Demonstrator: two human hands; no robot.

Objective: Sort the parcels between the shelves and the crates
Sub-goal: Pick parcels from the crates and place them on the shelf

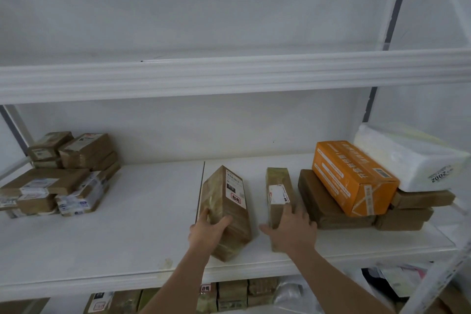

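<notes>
White shelf [127, 237] carries both parcels: left hand [207, 232] grasps the tilted brown parcel [226, 209]; right hand [293, 228] lies spread over the narrow parcel [279, 196], long axes running away from the hands.

A white wall [204, 7] is standing behind the white shelf rack [229, 76], soft even light is falling across it, and a grey upright post [392, 7] is rising at the rack's right.
</notes>
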